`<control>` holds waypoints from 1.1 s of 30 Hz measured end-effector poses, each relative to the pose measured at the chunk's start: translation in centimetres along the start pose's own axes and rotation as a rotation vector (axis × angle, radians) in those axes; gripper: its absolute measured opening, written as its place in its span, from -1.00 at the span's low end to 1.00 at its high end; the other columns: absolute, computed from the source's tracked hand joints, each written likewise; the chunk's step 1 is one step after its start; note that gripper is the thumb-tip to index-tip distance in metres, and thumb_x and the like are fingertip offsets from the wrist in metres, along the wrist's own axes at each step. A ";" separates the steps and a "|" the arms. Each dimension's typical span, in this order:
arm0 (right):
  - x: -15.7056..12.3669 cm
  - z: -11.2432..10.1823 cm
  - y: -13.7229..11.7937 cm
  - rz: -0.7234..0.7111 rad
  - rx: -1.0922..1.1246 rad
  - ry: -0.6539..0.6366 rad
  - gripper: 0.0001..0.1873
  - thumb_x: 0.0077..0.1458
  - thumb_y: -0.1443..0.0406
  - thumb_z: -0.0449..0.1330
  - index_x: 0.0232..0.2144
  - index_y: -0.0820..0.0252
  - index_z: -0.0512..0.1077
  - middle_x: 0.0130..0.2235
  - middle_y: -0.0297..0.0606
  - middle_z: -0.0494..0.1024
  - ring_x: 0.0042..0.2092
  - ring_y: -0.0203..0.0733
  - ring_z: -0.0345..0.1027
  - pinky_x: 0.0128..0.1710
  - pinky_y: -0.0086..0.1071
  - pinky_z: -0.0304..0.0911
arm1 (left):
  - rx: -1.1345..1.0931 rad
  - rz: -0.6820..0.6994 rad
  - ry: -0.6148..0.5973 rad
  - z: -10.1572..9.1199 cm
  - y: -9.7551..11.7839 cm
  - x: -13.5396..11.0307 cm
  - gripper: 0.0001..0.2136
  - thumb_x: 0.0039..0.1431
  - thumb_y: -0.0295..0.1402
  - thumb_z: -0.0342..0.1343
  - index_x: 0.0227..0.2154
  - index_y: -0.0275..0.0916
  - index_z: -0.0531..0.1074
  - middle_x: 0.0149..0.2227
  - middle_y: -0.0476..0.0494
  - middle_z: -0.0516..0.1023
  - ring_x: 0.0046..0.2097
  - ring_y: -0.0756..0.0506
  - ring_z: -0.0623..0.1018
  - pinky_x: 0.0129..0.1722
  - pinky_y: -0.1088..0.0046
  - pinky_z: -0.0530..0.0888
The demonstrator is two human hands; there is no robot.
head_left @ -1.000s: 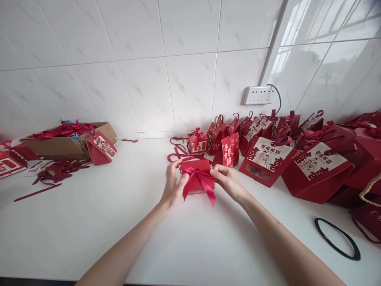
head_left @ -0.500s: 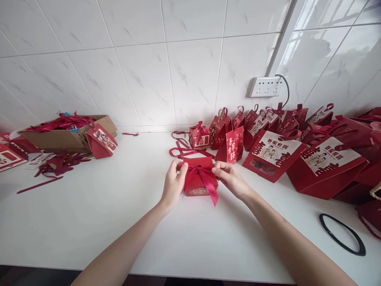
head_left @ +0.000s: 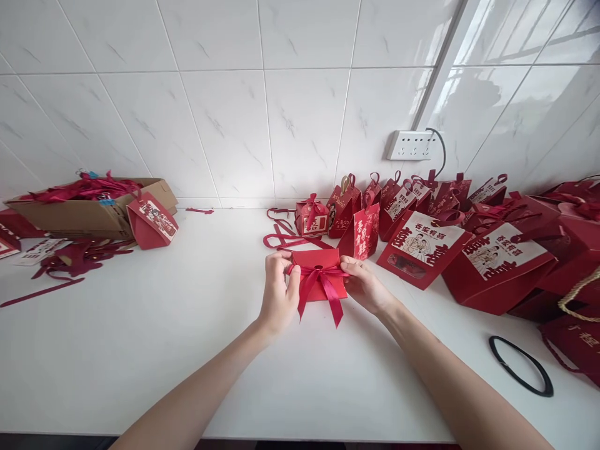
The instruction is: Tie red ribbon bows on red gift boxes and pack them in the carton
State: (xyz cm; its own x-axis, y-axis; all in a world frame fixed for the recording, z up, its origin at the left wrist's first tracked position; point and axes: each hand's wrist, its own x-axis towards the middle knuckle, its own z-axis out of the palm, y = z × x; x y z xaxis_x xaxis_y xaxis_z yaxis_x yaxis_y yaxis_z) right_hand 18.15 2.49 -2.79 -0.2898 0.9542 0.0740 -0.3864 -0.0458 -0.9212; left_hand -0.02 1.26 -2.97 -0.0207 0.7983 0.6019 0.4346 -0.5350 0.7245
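A small red gift box (head_left: 315, 257) sits on the table between my hands. A crimson ribbon (head_left: 319, 275) is tied in a bow across its front, with two tails hanging down over the box. On the left side, my left hand (head_left: 280, 289) pinches the bow's loop between thumb and fingers, close against the box. My right hand (head_left: 368, 286) grips the opposite loop at the right edge, its fingertips partly hidden. Behind the box lie loose ribbon strips (head_left: 293, 240) and a finished box with a bow (head_left: 312, 215).
Many red gift boxes (head_left: 424, 244) stand at the right along the tiled wall. A black ring (head_left: 521, 365) lies at front right. To the left are a cardboard box (head_left: 70, 219) full of ribbons, a red box (head_left: 152, 222) and a ribbon pile (head_left: 84, 256). A socket strip (head_left: 412, 145) is on the wall.
The bow's second tail now shows and both hang apart. The gold print on the box's front is no longer visible. My left hand's fingers have shifted slightly, and the view has moved a little.
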 end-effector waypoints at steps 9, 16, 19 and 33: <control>-0.3 0.6 -1.5 -0.191 -0.275 0.168 -0.52 -0.06 -0.09 0.15 -0.58 0.14 0.11 -0.53 -0.42 0.16 -0.49 -0.33 0.08 -0.48 -0.42 0.11 | 0.063 0.249 0.008 0.3 -0.9 -0.4 -0.87 0.15 -0.48 -0.03 -0.46 -0.18 0.15 -0.20 -0.14 0.24 -0.12 -0.08 0.37 -0.30 0.44 0.38; -1.0 2.2 -1.0 -0.207 -0.729 0.249 -0.42 -0.10 0.03 0.25 -0.13 0.10 0.10 -0.06 -0.13 0.29 -0.03 -0.07 0.25 -0.23 -0.27 0.34 | 0.015 0.227 -0.014 0.7 -0.9 -0.4 -0.88 0.19 -0.44 -0.03 -0.44 -0.19 0.17 -0.16 -0.15 0.27 -0.09 -0.07 0.38 -0.18 0.39 0.39; -0.8 1.8 -0.7 -0.251 -0.771 0.191 -0.44 -0.06 0.09 0.24 -0.09 0.09 0.08 0.01 -0.10 0.27 0.04 -0.05 0.22 -0.13 -0.23 0.34 | -0.017 0.207 -0.016 0.7 -1.1 -0.1 -0.89 0.19 -0.42 -0.03 -0.43 -0.19 0.18 -0.16 -0.14 0.27 -0.07 -0.07 0.38 -0.14 0.37 0.40; -1.0 1.5 -1.5 -0.226 -0.796 0.056 -0.35 -0.03 0.26 0.17 0.11 0.07 0.06 0.13 -0.13 0.24 0.10 -0.05 0.19 0.04 -0.13 0.23 | -0.435 -0.377 -0.337 0.3 0.2 0.3 -0.24 -0.03 -0.34 0.20 0.19 -0.05 -0.09 0.11 -0.20 0.22 0.11 -0.19 0.34 0.12 0.15 0.26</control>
State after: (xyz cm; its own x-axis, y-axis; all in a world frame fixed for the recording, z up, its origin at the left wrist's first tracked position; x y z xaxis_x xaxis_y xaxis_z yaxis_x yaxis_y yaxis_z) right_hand 17.70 1.17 -0.90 -0.2269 0.9296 0.2904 0.3110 0.3518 -0.8829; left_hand 0.37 1.48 -2.76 0.2129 0.9575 0.1946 0.0480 -0.2092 0.9767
